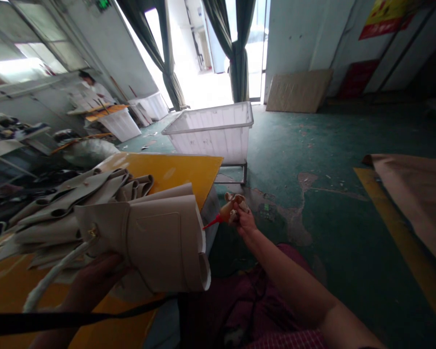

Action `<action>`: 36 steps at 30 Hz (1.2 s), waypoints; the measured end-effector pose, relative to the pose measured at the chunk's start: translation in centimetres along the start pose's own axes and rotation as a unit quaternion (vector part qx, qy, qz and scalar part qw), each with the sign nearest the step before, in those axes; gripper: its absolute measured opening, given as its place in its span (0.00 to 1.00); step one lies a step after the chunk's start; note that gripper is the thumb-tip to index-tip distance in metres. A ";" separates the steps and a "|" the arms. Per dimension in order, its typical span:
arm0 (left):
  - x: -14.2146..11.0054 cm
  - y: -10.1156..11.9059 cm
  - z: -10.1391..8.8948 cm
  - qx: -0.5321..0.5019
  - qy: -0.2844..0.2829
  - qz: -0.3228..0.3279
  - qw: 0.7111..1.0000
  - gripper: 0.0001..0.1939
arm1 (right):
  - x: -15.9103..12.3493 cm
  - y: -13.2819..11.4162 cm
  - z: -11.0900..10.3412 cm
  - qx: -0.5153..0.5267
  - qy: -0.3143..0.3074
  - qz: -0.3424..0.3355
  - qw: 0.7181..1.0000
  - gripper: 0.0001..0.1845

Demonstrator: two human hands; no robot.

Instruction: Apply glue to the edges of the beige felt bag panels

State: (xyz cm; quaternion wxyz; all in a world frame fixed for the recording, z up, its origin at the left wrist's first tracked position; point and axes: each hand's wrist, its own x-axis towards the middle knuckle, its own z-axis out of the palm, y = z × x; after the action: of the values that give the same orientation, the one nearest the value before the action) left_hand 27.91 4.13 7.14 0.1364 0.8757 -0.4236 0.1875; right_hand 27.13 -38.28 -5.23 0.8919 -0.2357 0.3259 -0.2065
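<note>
A beige leather bag body (156,237) lies at the front edge of the yellow table (181,169), its open rim facing right. My left hand (100,274) is closed on its left end, the fingers partly hidden beneath it. A wrapped white handle (54,274) joins the bag at a gold-coloured fitting (92,231). Beyond the table edge, my right hand (245,220) grips a small amber squeeze bottle (225,212) together with a crumpled pale cloth. The bottle's thin red nozzle (212,222) points left, its tip at or very near the bag's rim.
Several more beige leather pieces (90,194) are heaped behind the bag. Past the table stands a white plastic bin (210,133) on a metal frame. At right is another yellow surface (396,232) with a brown sheet (417,198). A person (94,89) works far left.
</note>
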 end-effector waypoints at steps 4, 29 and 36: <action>1.7 1.8 -0.7 0.020 0.051 0.049 0.997 0.23 | -1.2 -0.3 -0.9 -0.003 -0.007 0.012 1.000 0.31; -3.8 2.7 0.2 0.098 0.021 -0.059 0.993 0.21 | -7.2 -1.4 -5.3 -0.005 -0.045 0.079 0.996 0.34; -4.0 3.9 -0.3 0.131 0.050 0.021 0.990 0.19 | -7.8 -1.5 -6.0 0.008 -0.054 0.096 0.994 0.31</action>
State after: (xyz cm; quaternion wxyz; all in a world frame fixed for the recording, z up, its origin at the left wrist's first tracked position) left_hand 22.46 4.65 6.00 0.0375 0.8666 -0.4062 0.2875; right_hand 17.25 -37.13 -4.71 0.9258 -0.2070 0.2968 -0.1095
